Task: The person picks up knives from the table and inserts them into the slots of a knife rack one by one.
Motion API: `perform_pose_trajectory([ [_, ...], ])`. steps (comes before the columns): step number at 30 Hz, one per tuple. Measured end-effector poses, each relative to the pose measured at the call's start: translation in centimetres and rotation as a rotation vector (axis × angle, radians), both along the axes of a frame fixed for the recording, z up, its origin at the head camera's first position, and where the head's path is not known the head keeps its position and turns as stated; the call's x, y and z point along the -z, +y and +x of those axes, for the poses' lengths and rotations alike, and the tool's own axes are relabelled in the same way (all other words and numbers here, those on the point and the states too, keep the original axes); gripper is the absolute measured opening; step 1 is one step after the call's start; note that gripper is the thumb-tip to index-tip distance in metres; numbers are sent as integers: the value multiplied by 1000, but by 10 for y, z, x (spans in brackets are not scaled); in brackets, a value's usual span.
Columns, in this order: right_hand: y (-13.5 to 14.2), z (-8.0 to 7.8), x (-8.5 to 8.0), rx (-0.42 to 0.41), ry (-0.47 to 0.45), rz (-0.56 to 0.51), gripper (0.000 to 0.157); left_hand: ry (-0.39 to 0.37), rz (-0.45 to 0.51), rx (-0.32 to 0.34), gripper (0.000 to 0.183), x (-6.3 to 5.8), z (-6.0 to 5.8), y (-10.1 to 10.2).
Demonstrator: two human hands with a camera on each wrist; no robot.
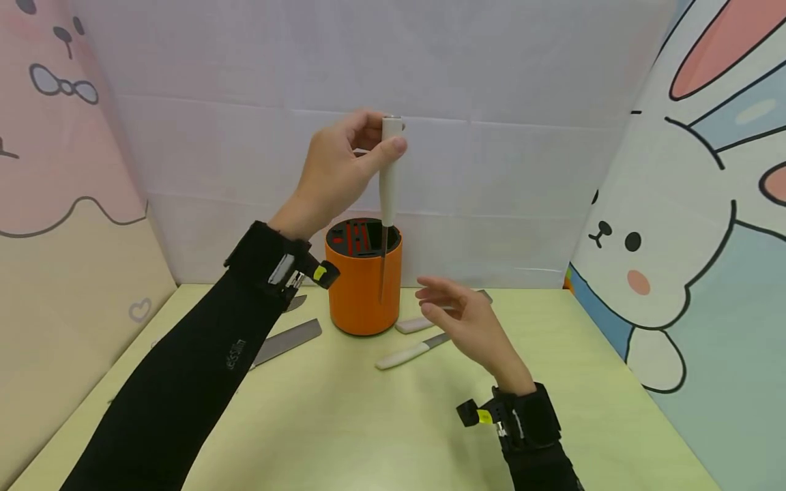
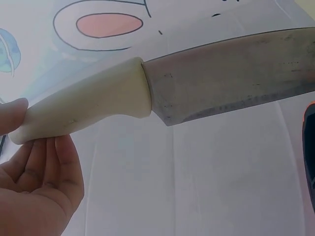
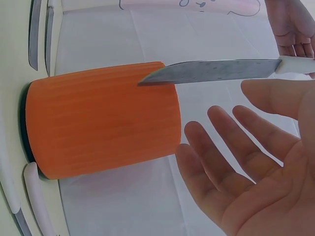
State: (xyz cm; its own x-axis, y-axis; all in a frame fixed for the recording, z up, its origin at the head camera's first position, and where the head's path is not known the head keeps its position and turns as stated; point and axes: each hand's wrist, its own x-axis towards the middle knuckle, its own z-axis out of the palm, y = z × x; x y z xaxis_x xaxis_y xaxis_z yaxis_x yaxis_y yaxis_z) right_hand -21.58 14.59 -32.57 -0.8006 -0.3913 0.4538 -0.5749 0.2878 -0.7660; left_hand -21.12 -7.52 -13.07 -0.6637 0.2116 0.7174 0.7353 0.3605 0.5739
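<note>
My left hand (image 1: 338, 164) pinches the top of a kitchen knife's white handle (image 1: 388, 187) between thumb and fingers. The knife hangs upright with its tip down, and its broad steel blade (image 2: 231, 73) shows side-on in the left wrist view. In the head view the blade overlaps the front of an orange round knife block (image 1: 362, 293). That block has a black top (image 1: 353, 236) with red-lined slots and a dark opening. Lower and to the right, my right hand (image 1: 473, 327) is held palm inward with relaxed fingers, holding nothing, beside the block in the right wrist view.
Two white-handled knives lie right of the block, one nearer (image 1: 402, 356) and one farther (image 1: 414, 325), partly behind my right hand. On the left lie a wide blade (image 1: 291, 339) and a smaller blade (image 1: 297, 303), partly covered by my sleeve. A white-sheeted wall (image 1: 491, 177) stands behind.
</note>
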Motion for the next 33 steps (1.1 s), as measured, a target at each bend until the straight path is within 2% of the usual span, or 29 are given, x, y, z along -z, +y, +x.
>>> perform_pose_trajectory([
  [5,0,0,0,2,-19,4,37,-4,10,-10,26,-17,-5,-3],
  [13,-1,1,1,2,-41,18,36,-13,39,-20,25,-38,-39,-11],
  [17,-1,2,0,8,-44,22,35,-17,46,-24,24,-45,-47,-13],
  [24,-2,2,2,-4,-37,26,35,-8,21,-52,23,-47,-37,-12],
  [26,-3,1,3,-8,-34,27,35,-11,19,-60,24,-46,-38,-13],
  [29,-4,1,3,-14,-31,26,36,-20,16,-77,24,-43,-48,-17],
  [33,-5,1,3,-20,-28,24,36,-37,17,-90,25,-36,-72,-25],
])
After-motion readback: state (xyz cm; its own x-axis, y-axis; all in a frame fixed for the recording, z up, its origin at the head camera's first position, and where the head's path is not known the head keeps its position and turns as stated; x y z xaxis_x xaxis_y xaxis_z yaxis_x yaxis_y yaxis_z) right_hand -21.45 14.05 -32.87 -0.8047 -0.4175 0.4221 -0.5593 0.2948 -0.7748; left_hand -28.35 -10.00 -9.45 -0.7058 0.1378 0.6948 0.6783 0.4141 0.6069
